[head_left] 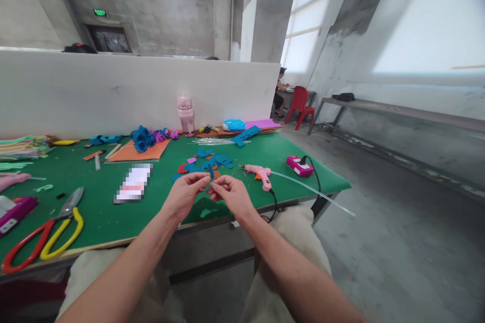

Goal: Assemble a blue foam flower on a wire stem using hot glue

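My left hand (pixel 185 193) and my right hand (pixel 232 194) meet over the front edge of the green table, fingertips pinched together. Between them a small blue felt-like piece (pixel 211 170) stands up, and both hands appear closed on it; its lower end is hidden by the fingers. Just behind lies a loose pile of cut blue pieces (pixel 223 159), with a red piece (pixel 183 168) and a pink piece (pixel 191 160) among them. To the right of my right hand a pink glue gun (pixel 259 174) lies on its side, a long clear glue stick (pixel 314 192) sticking out of its back.
Large scissors (pixel 62 229) with red and yellow handles lie front left. A purple power strip (pixel 299 165) sits at the right end. Blue fabric-like flowers (pixel 144 139) rest on an orange sheet (pixel 125 152); a pink bottle (pixel 186 116) stands by the white partition (pixel 144 86). A person sits far back.
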{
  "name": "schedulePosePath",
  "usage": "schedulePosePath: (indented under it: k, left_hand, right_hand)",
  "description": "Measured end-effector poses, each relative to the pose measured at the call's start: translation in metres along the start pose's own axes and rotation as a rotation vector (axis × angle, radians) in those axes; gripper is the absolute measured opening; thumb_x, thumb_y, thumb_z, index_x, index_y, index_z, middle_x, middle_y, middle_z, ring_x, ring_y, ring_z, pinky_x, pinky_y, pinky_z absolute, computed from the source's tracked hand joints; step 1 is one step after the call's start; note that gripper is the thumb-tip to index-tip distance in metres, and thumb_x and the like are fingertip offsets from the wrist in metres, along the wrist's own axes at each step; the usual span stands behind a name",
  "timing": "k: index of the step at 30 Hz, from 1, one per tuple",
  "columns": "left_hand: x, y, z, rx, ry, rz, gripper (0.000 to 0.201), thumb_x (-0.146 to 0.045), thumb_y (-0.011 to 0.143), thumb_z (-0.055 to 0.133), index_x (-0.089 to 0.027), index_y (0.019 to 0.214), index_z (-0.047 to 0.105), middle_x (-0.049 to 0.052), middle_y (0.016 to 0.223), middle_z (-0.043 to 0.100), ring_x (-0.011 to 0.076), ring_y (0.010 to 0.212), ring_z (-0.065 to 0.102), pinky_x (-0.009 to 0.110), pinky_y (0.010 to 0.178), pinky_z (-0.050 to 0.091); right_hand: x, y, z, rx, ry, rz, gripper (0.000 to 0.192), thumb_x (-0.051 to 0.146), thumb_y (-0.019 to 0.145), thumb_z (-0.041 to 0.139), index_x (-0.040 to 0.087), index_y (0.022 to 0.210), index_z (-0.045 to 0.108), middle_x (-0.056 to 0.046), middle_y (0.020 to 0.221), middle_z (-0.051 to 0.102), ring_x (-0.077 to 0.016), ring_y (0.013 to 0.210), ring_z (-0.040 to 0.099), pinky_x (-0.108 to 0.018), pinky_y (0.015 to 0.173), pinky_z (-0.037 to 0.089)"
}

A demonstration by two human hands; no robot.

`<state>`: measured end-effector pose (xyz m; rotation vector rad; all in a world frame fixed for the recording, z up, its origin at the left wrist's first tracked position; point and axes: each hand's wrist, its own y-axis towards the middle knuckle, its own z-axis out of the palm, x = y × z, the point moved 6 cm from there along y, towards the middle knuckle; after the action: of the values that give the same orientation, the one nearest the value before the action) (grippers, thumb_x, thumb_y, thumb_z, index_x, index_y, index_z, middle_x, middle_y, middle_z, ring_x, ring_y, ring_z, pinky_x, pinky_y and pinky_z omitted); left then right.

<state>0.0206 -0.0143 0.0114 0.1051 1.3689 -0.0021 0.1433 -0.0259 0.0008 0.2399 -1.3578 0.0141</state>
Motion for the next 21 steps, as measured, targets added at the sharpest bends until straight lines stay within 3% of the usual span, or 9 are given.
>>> schedulePosePath:
  k: [8,21]
  left_hand:
    - [-0.003,-0.003,0.005,0.068,0.012,-0.03,0.019,-0.03,0.059,0.071,-0.013,0.066,0.067,0.0,0.058,0.056,0.0074,0.054,0.045,0.02,0.051,0.037]
    - [-0.007,-0.008,0.014,0.12,-0.068,-0.003,0.017,-0.027,0.064,0.068,-0.013,0.066,0.058,-0.001,0.062,0.055,0.0066,0.054,0.048,0.018,0.051,0.038]
  right_hand:
    - [0.003,-0.002,0.006,0.066,-0.027,-0.026,0.017,0.034,0.068,0.062,0.018,0.067,0.058,0.0,0.058,0.063,-0.0082,0.047,0.052,-0.022,0.05,0.044]
    - [-0.007,-0.007,0.016,0.218,0.334,0.205,0.028,0.035,0.062,0.07,0.015,0.07,0.052,0.002,0.061,0.062,-0.0042,0.046,0.052,-0.018,0.051,0.044]
